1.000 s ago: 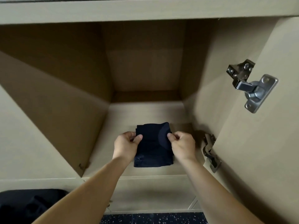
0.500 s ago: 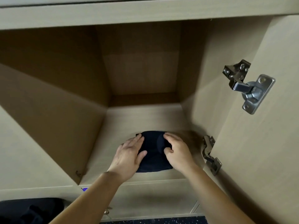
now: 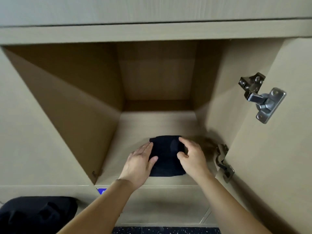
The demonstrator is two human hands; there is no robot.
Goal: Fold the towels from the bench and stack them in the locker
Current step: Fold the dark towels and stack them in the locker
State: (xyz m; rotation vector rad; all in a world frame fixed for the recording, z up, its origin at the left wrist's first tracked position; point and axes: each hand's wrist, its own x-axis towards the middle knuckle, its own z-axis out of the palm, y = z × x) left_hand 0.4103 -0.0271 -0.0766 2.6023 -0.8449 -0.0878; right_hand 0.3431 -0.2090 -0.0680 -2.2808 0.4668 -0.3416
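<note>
Towel (image 3: pixel 166 159) | locker floor (image 3: pixel 157 124) | left fingers (image 3: pixel 145 148) at edge, right fingers (image 3: pixel 186 143) atop

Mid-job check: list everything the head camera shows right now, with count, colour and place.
folded towel: 1, dark navy, on the locker floor near its front edge
locker: 1, beige wood, open, straight ahead
locker door: 1, beige, swung open at right
upper hinge: 1, silver metal, high on the door
lower hinge: 1, silver metal, low, where the door meets the locker
dark fabric pile: 1, navy-black, lower left, outside the locker
blue label: 1, blue, below the locker's front-left corner
floor: dark, speckled, bottom edge
left hand: 1, flat on the towel's left side
right hand: 1, fingers bent over the towel's right edge; grip unclear
</note>
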